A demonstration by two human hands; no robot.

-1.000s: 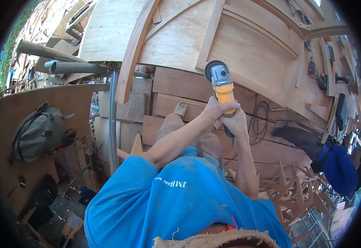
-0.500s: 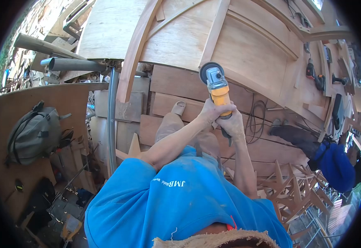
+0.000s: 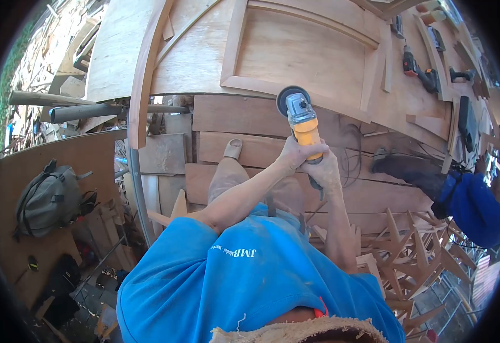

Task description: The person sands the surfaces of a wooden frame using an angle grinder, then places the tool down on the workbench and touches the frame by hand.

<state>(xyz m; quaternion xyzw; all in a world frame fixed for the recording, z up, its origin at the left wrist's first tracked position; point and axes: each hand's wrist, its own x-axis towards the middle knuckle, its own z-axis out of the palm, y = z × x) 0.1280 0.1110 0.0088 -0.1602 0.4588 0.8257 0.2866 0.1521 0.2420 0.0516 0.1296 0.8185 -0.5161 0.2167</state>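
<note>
Over flat wooden planks (image 3: 250,115), left grip (image 3: 294,154) and right grip (image 3: 326,171) clasp a barrel-shaped grinder (image 3: 306,131).

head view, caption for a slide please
Left hand and right hand grip a grinder in front of a bench bearing a frame.

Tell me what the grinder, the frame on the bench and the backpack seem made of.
Grinder: yellow body probably plastic, from its even colour; grey head likely metal, from its shine.
Frame: apparently bare wood, from its pale brown, unpainted look.
Backpack: probably matte grey-green fabric, from its soft, slumped shape.
</note>
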